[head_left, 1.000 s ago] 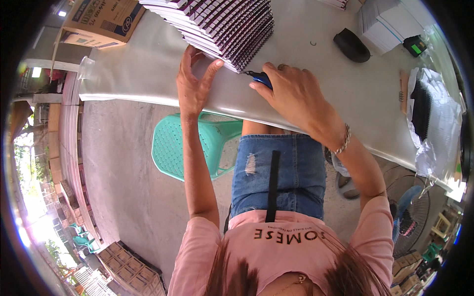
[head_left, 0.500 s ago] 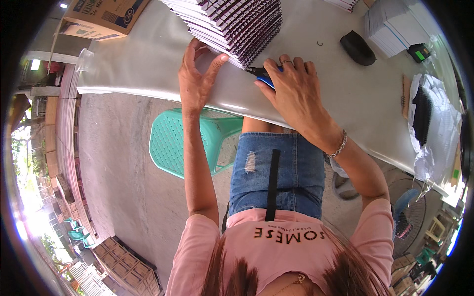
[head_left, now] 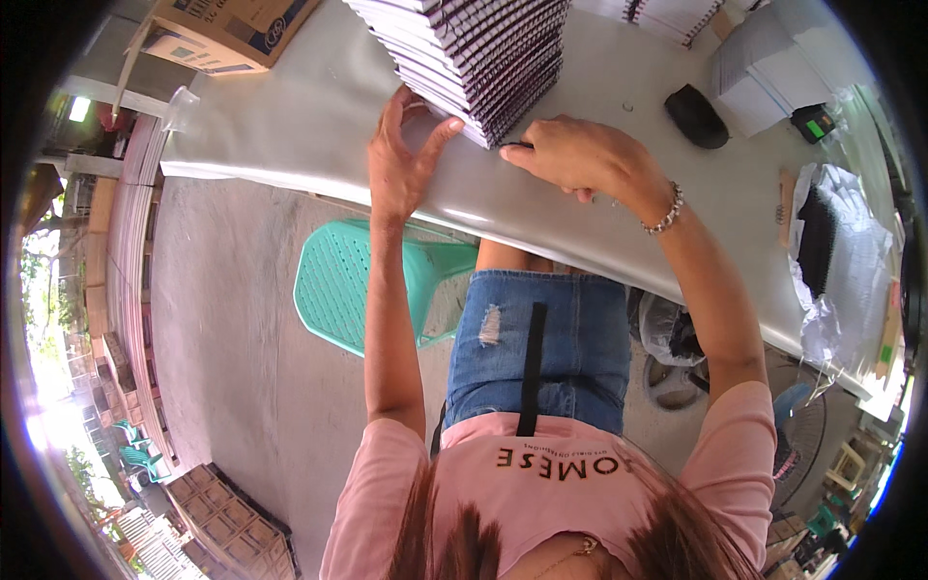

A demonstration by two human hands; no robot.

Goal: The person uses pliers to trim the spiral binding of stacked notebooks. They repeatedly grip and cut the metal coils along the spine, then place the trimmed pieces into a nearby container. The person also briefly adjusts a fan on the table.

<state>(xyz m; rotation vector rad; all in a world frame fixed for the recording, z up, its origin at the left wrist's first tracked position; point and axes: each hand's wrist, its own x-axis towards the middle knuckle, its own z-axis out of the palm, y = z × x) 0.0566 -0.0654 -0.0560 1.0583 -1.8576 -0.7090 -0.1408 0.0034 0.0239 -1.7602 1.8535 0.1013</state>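
Observation:
A tall stack of spiral-bound notebooks (head_left: 464, 68) with white pages and dark coils rises from the table, its coiled edges on the right. My left hand (head_left: 401, 164) grips the near corner of the lowest notebook, thumb along the edge and fingers partly hidden behind it. My right hand (head_left: 590, 159), with a chain bracelet at the wrist, is closed around small pliers (head_left: 519, 145). Only their dark tip shows, beside the bottom end of the coils; my hand covers the handles.
Right of the stack lie a black mouse-shaped object (head_left: 696, 116), stacked white paper blocks (head_left: 754, 87) and a bundle of black coils (head_left: 817, 232) on plastic. A cardboard box (head_left: 227, 34) stands far left. Below the table edge is a green plastic stool (head_left: 338, 280).
My right hand has rolled over at the coil end, hiding the blue plier handles that showed before. My left hand stays at the notebook corner. The whole view has shifted slightly.

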